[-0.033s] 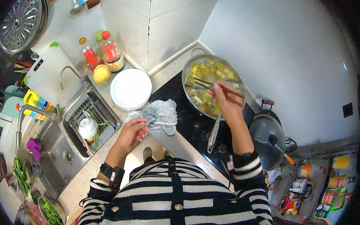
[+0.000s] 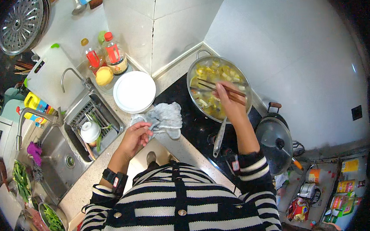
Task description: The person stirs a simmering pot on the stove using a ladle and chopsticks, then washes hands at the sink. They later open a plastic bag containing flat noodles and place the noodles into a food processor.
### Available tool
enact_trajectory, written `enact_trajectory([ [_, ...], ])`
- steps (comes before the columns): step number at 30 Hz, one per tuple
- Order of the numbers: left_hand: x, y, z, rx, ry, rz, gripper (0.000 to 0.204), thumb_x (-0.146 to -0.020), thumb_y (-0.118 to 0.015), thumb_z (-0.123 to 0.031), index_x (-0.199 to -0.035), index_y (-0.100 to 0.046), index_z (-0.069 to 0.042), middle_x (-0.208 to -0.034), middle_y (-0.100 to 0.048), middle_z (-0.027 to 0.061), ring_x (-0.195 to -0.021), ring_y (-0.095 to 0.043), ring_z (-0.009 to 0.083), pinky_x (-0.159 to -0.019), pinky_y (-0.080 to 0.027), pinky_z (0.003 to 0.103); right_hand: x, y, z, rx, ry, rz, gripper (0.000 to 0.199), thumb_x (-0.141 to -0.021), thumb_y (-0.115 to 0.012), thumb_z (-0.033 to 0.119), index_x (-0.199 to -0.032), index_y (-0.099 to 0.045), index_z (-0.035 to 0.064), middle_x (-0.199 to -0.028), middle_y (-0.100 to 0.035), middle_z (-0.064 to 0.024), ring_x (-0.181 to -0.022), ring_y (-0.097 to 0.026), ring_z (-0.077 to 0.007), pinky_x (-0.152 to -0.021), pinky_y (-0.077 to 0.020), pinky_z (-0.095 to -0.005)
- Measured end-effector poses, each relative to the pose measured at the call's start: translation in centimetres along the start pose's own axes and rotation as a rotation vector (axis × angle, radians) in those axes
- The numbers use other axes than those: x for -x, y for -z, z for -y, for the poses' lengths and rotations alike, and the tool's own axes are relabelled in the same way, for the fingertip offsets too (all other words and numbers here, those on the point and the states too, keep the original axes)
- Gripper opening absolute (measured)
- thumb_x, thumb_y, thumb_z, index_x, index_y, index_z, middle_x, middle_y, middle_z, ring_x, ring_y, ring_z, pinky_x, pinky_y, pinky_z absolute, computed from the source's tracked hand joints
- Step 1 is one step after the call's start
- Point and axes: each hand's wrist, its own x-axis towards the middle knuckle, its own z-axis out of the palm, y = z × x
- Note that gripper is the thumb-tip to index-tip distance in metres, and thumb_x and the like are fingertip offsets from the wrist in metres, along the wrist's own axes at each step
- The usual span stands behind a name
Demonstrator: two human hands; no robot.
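My right hand (image 2: pixel 230 100) is closed round a pair of dark wooden chopsticks (image 2: pixel 207 85). Their tips reach over a wide steel pan (image 2: pixel 196 106) of pale yellow chunks in broth. A metal utensil handle (image 2: pixel 220 138) runs from the pan's near edge towards me; the part inside the pan is hard to make out. Beside the grey cloth (image 2: pixel 166 116) at the hob's left edge, my left hand (image 2: pixel 136 137) hovers with loosely curled fingers and nothing visible in them. Whether its fingertips touch the cloth cannot be told.
White plates (image 2: pixel 135 92) are stacked left of the black hob (image 2: pixel 171 93). Sauce bottles (image 2: pixel 115 56) stand behind them. Further left are a sink (image 2: pixel 63 161) and a rack with a white bowl (image 2: pixel 90 132). Right of the hob sits a wok with a glass lid (image 2: pixel 273 139).
My right hand has shifted slightly left, and the chopsticks have changed angle over the pan. My left hand stays about where it was.
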Motion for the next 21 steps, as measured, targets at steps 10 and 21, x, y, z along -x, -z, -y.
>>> enact_trajectory([
  [10, 4.1, 4.6, 1.2, 0.106, -0.046, -0.18, 0.02, -0.091, -0.053, -0.014, -0.107, -0.057, -0.004, -0.079, -0.063, 0.0054, -0.058, -0.054, 0.009, -0.049, -0.045, 0.021, -6.2, -3.0, -3.8, 0.059, -0.076, 0.094, 0.029, -0.091, -0.058, 0.023, -0.101, -0.061, -0.0042, -0.086, -0.066, -0.0112, -0.072, -0.065, -0.0173, -0.065, -0.0535, -0.028],
  [21, 5.2, 8.2, 1.4, 0.136, -0.092, -0.219, 0.02, -0.09, -0.052, -0.014, -0.107, -0.057, -0.003, -0.081, -0.064, 0.0059, -0.059, -0.055, 0.0098, -0.049, -0.046, 0.022, -2.8, 3.7, 4.2, -0.15, 0.144, -0.268, 0.028, -0.096, -0.05, 0.021, -0.098, -0.055, -0.0063, -0.086, -0.063, -0.0167, -0.075, -0.067, -0.0255, -0.068, -0.0564, -0.032],
])
